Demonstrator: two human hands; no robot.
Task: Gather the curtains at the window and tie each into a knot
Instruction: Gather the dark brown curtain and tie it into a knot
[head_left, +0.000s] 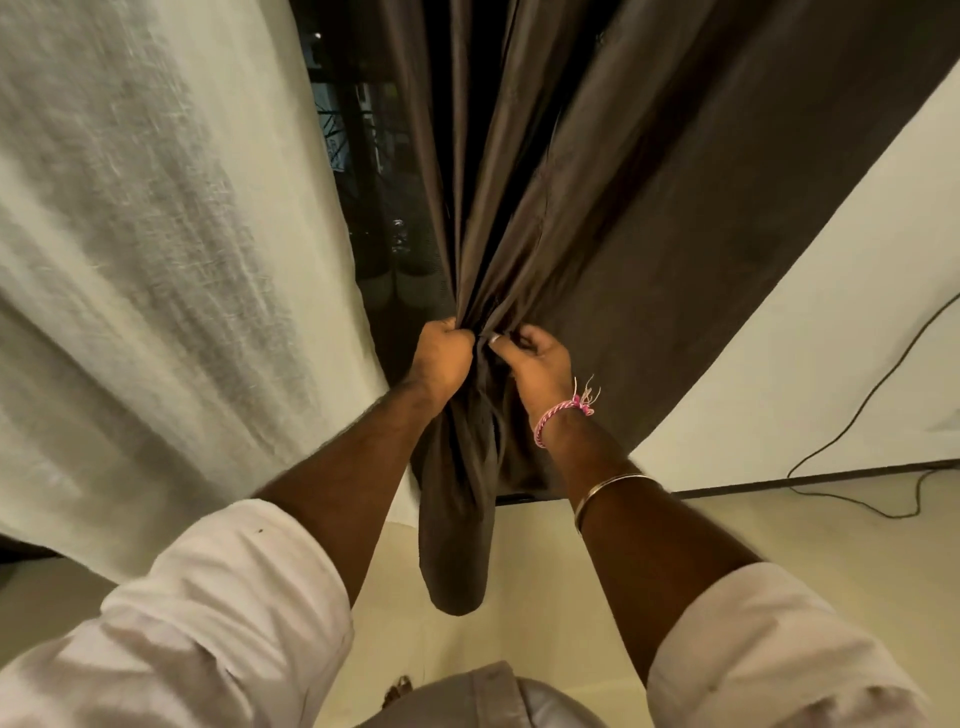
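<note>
The sheer curtain (156, 260) is hanging at nine o'clock, the bunched curtain (545, 208) at twelve, the window (363, 182) lying between them, the cable (857, 441) trailing at three.

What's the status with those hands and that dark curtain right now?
Left hand grips dark curtain, bunched. Right hand pinches the same bunch beside it. No knot yet; tail hangs loose below. White curtain hangs apart at left, nothing in the way.
</note>
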